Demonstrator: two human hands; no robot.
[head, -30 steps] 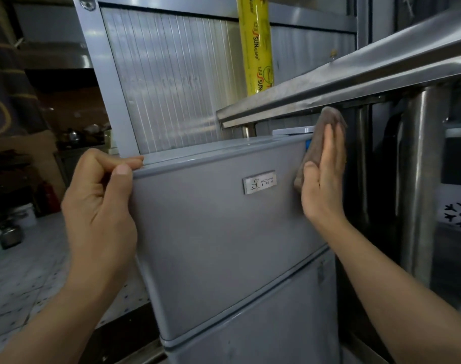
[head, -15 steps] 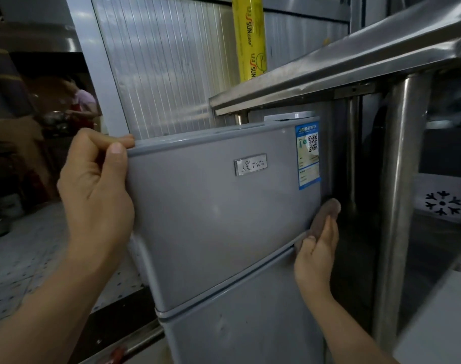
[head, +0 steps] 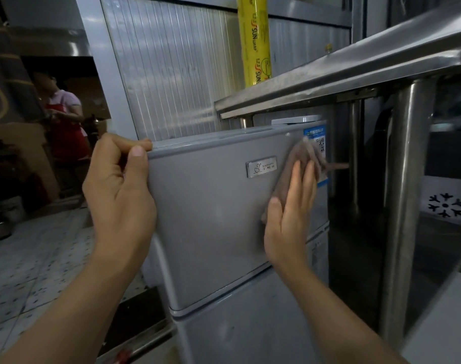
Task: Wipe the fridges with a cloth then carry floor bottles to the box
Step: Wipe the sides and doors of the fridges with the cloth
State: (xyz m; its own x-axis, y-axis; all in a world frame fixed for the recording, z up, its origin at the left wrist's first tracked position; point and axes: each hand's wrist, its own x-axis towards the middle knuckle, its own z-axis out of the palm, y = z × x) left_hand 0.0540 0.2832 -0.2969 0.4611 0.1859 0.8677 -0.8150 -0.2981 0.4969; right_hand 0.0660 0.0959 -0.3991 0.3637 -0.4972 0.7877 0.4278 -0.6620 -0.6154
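Note:
A small grey two-door fridge (head: pixel 213 222) fills the middle of the view, with a metal badge and a blue label on its upper door. My left hand (head: pixel 119 187) grips the upper door's top left corner, fingers curled over the edge. My right hand (head: pixel 289 214) lies flat with straight fingers, pressing a brown cloth (head: pixel 300 164) against the right part of the upper door, partly over the blue label. No floor bottles or box show in the view.
A steel table (head: pixel 342 72) overhangs the fridge on the right, its leg (head: pixel 405 200) close to my right arm. A yellow wrap roll (head: pixel 254 40) stands behind. A person in a red apron (head: pixel 64 119) stands far left. Tiled floor (head: pixel 35 264) lies to the left.
My right hand has slid the cloth up from the door's lower right edge to the upper right part, over the blue label. My left hand keeps its grip on the corner.

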